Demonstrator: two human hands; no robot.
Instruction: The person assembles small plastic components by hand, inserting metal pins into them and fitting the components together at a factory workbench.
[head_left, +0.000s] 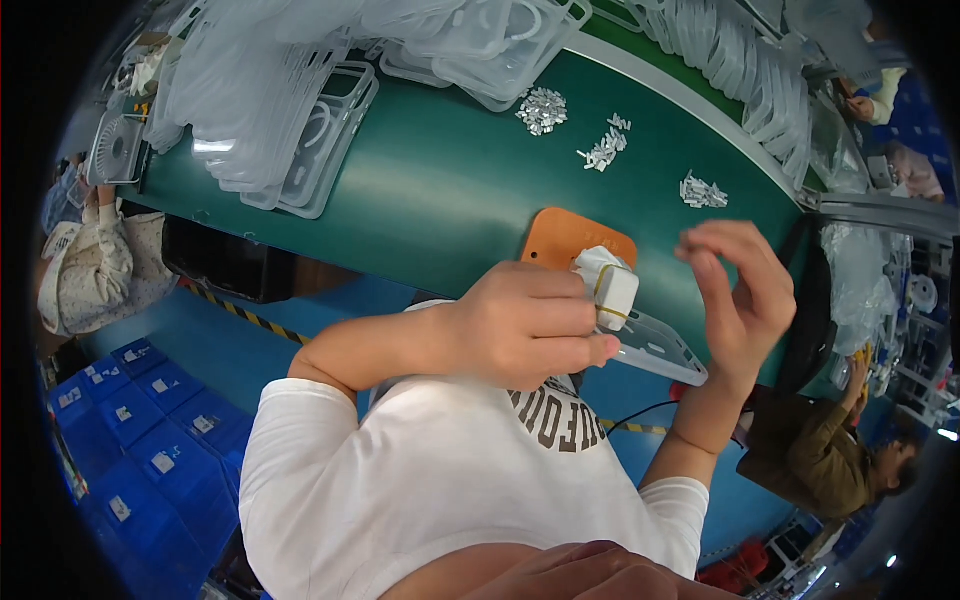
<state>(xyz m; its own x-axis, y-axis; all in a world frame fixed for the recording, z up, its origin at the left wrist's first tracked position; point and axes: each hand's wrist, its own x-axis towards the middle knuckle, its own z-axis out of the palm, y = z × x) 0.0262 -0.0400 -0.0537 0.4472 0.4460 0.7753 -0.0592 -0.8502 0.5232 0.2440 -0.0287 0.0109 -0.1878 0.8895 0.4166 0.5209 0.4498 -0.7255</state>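
Gripping a small white block wrapped with a yellow band (614, 294) against a clear phone case (655, 347), the left hand (525, 325) is closed around it with a wad of white cloth (597, 262) bunched behind; the right hand (740, 295) hovers just beside, fingers loosely curled and holding nothing that can be made out; the case juts out over the near edge of the green worktop (440, 190), partly above an orange pad (565, 238).

The likeliest slip, by the look of it, is the case tipping or sliding off that edge, since only one end seems pinned under the left hand; pressure from the block on the overhanging end could lever it free; the cloth could also snag between block and case and smear rather than wipe.

Behind, a sprawl of stacked clear cases (270, 110) crowds the far left of the worktop; three small heaps of silver metal clips (541, 110) lie well apart from the hands; more clear cases (740, 80) line the far rim; blue bins (150, 440) sit on the floor at lower left; another person in an olive sleeve (830, 450) works at right; nothing stands between the hands and the pad, though a dark cable (640, 412) trails below the edge.
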